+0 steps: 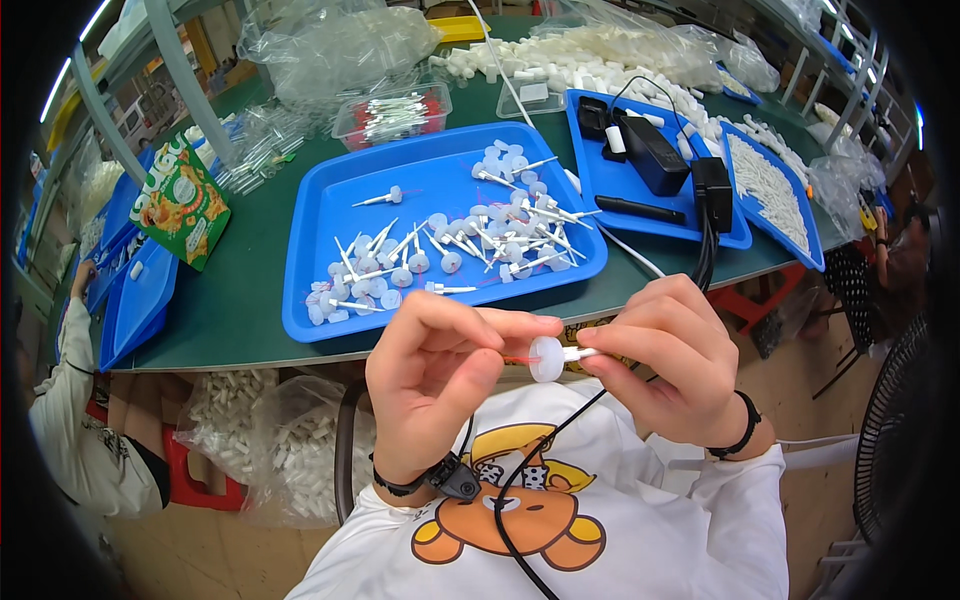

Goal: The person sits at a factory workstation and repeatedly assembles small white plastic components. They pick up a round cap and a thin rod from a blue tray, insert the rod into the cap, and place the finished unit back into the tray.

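In front of my chest I hold a small part: a translucent white plastic disc with a white stem on its right side and thin red wires on its left. My right hand pinches the stem between thumb and fingertips. The wires run to the fingertips of my left hand, where thumb and a bent finger close on them; its index finger stretches over toward the disc. Beyond my hands, a blue tray on the green table holds a loose heap of similar disc-and-stem parts.
A second blue tray holds a black power adapter and cables. Right of it, another tray contains small white pieces. A clear box, plastic bags and a green snack bag stand around. Another person's sleeve shows at left.
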A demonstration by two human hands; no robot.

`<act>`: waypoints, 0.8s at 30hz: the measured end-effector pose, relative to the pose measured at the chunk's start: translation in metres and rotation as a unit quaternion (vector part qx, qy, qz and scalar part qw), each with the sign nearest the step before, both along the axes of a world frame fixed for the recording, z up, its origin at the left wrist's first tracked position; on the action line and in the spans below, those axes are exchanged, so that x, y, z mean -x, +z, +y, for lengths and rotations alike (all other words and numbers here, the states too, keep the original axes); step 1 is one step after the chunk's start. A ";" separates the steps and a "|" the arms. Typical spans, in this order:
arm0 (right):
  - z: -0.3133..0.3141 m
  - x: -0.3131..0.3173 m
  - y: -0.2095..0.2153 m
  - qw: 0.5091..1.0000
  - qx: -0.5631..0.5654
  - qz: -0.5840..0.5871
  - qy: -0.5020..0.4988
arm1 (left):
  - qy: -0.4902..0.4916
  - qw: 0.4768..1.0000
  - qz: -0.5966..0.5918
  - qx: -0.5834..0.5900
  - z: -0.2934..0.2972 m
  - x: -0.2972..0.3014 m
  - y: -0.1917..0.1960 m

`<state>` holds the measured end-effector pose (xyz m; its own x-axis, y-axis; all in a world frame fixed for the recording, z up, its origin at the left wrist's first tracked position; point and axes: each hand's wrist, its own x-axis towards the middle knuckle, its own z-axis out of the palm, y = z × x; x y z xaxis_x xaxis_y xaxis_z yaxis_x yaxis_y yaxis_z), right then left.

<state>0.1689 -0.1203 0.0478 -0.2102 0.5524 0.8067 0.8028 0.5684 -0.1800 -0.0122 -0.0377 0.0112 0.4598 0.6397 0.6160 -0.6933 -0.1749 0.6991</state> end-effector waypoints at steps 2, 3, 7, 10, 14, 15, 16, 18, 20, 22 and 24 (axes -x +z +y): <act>0.000 0.000 0.000 1.000 -0.016 -0.015 -0.007 | -0.017 1.000 -0.001 0.009 0.001 0.000 0.000; 0.000 0.000 0.000 1.000 -0.023 -0.019 -0.008 | -0.024 1.000 0.003 0.005 0.002 0.001 0.000; -0.001 -0.001 0.000 0.999 -0.033 -0.036 -0.011 | -0.031 0.999 0.001 0.017 0.002 0.000 0.001; -0.002 -0.001 0.000 0.998 -0.036 -0.041 -0.009 | -0.020 1.000 0.007 0.000 0.003 0.000 0.000; -0.002 -0.001 0.000 0.998 -0.039 -0.043 -0.007 | -0.005 1.000 0.021 -0.006 0.003 0.000 0.000; -0.002 -0.001 0.000 0.998 -0.039 -0.042 -0.006 | -0.005 1.000 0.020 -0.003 0.002 0.000 0.000; -0.002 -0.001 0.000 0.998 -0.039 -0.042 -0.005 | -0.004 1.000 0.020 0.000 0.002 0.000 -0.001; -0.003 -0.001 0.000 0.998 -0.041 -0.037 -0.002 | -0.023 1.000 0.002 0.003 0.002 0.001 -0.001; -0.003 -0.001 0.001 0.999 -0.042 -0.034 0.001 | -0.036 0.999 0.000 -0.020 0.004 0.003 -0.002; -0.003 -0.001 0.002 0.999 -0.043 -0.034 0.004 | -0.042 0.997 0.013 -0.068 0.008 0.005 -0.004; -0.004 0.000 0.003 0.999 -0.041 -0.033 0.009 | -0.072 0.994 0.010 -0.087 0.015 0.008 -0.004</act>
<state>0.1694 -0.1241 0.0507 -0.2727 0.4817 0.8328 0.8013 0.5928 -0.0804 -0.0200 -0.0223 0.0067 0.5525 0.4512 0.7009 -0.7058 -0.1941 0.6813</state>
